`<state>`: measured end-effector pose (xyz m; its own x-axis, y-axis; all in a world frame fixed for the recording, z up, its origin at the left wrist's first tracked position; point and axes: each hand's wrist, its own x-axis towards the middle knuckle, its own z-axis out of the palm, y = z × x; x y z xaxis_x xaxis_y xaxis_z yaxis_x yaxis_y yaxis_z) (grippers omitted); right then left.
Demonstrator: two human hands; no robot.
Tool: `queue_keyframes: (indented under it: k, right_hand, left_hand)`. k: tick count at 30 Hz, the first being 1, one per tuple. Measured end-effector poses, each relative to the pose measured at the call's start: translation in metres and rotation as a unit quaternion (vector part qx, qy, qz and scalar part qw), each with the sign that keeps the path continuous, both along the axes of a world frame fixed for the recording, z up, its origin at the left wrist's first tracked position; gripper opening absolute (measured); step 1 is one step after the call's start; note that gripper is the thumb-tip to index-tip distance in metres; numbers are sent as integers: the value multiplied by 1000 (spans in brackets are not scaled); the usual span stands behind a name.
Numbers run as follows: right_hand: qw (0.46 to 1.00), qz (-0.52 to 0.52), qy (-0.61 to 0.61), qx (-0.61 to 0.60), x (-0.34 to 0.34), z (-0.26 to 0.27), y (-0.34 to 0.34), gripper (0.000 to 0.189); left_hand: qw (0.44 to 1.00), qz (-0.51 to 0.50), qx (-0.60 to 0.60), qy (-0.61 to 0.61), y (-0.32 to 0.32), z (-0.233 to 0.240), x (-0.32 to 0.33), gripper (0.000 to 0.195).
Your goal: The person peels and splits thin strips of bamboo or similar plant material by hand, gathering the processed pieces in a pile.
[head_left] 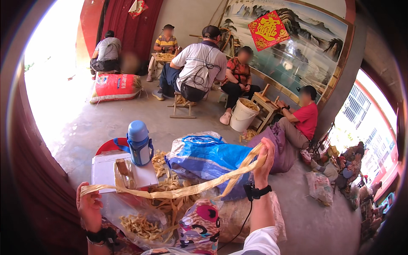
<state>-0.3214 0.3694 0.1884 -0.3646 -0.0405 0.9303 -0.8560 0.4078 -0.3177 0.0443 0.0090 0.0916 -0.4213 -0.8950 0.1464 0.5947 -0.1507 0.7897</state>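
Observation:
A long, pale yellow fibrous strip (178,193) stretches across in front of me, sagging slightly in the middle. My left hand (87,204) pinches its left end between thumb and fingers. Higher up at the right, my right hand (264,157) grips the other end, where the strip loops over and a tail hangs down. Below it, a clear plastic bag (110,205) holds short folded yellow pieces (140,226). Loose long strips (170,208) lie heaped beside that bag, by my patterned trouser leg (200,223).
A white board (103,167) on a red stool (111,147) carries a small wooden device (122,169) and a blue bottle (138,132). Beyond are a blue woven bag (207,156), a purple sack (280,151) and a white bucket (240,116). Several people sit working nearby.

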Motion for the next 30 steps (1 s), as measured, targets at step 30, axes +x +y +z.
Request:
queue_keyframes:
  k: [30]
  right_hand:
    - [269,611,-705,242,165,-134,-162,22]
  left_hand:
    - [651,-111,-635,-401,14,-24,-35,28]
